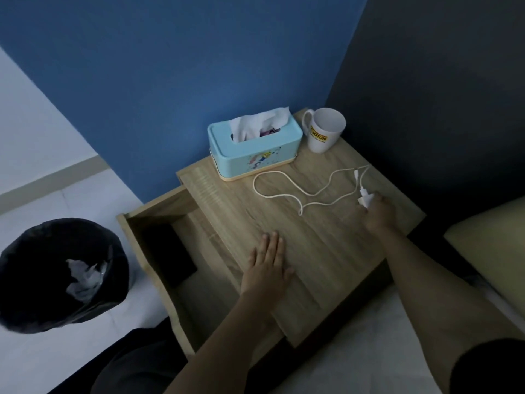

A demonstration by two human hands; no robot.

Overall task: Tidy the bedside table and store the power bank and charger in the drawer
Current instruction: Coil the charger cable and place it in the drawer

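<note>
Left hand point(267, 268) lay flat, fingers spread, on grainy pale-wood worktop point(326, 237). Right hand point(379, 213) pinched small white plastic charger point(365, 199), thin white cable point(287, 191) looping left. Dark slab-shaped power bank point(167, 254) sat in open wooden drawer point(133, 240).

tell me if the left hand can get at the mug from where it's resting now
Probably yes, with a long stretch. The left hand lies flat on the tabletop's near edge; the mug stands at the far right corner, with the tissue box beside it and only the cable between.
</note>
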